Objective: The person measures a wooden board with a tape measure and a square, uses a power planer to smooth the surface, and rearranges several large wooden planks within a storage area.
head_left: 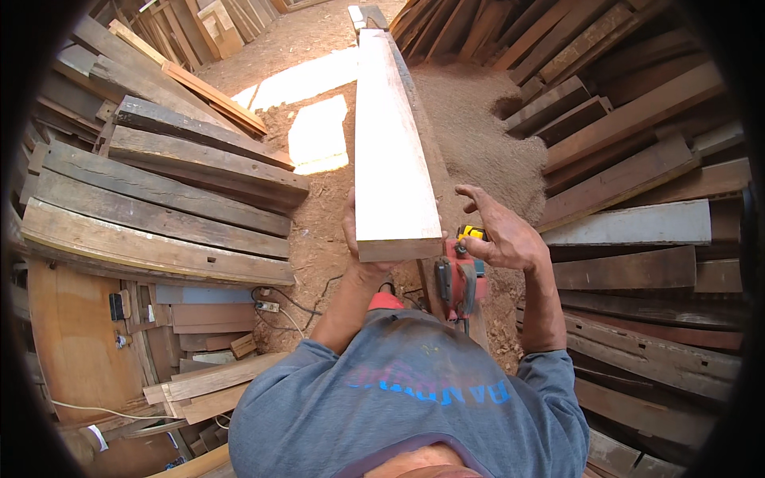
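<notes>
A long, pale wooden plank point(394, 143) stretches away from me, its near end raised in front of my chest. My left hand point(351, 225) is closed round that near end, gripping its left side and underside; part of the hand is hidden by the wood. To the right of the plank, my right hand point(510, 235) is raised with thumb and fingers apart. Close by its thumb is a small yellow-and-black object point(472, 233), possibly a tape measure. Just below sits a red power tool point(462, 279), which looks like an electric planer.
Stacked old boards point(167, 199) line the left side, and more timber point(637, 183) is piled on the right. Sawdust point(494, 127) covers the ground. A power strip with cables point(268, 306) lies at lower left. The plank's far end meets a support point(368, 17).
</notes>
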Demonstrator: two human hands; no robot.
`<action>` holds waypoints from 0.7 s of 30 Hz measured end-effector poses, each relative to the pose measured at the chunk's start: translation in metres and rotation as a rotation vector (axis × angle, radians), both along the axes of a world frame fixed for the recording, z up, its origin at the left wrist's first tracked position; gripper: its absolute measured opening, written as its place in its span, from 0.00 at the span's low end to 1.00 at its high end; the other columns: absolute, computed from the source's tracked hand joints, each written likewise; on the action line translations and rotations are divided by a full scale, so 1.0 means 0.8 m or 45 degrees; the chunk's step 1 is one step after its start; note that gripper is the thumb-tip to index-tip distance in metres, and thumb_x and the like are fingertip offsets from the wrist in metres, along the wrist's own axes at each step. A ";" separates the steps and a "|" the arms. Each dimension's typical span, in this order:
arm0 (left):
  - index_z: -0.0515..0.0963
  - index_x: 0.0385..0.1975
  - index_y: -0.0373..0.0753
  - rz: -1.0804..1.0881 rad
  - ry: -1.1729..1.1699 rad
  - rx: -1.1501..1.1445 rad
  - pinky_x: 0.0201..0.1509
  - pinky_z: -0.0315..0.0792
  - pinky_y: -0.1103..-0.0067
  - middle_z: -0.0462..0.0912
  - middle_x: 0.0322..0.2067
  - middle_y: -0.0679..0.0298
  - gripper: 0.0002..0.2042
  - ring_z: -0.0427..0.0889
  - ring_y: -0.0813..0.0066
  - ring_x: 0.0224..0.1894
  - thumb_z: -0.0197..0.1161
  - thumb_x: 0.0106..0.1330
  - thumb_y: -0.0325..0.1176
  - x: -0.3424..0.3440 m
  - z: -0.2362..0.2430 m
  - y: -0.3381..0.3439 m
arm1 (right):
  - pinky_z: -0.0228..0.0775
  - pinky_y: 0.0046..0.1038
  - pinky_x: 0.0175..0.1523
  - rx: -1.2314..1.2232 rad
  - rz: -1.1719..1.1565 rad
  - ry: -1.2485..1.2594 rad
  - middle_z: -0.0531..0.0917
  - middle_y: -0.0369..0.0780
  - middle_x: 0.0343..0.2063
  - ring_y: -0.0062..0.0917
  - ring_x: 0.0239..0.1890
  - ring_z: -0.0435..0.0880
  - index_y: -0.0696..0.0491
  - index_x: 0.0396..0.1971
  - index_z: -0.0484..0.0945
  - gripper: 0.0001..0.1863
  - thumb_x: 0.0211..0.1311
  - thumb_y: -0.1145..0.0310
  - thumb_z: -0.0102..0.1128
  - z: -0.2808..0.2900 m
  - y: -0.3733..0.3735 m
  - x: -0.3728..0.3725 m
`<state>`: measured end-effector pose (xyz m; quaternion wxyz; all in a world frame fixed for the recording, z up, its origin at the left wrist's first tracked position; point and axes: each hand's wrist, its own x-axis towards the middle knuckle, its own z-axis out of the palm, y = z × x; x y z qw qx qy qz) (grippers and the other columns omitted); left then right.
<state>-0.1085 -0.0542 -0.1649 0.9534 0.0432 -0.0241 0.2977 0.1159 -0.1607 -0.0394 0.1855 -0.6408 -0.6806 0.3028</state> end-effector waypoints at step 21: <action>0.58 0.74 0.39 0.182 0.168 -0.046 0.65 0.69 0.42 0.67 0.67 0.39 0.44 0.72 0.37 0.65 0.43 0.69 0.69 0.000 0.003 0.003 | 0.74 0.37 0.50 -0.216 -0.134 0.154 0.83 0.48 0.39 0.38 0.41 0.82 0.59 0.51 0.82 0.24 0.55 0.65 0.59 0.060 -0.086 0.098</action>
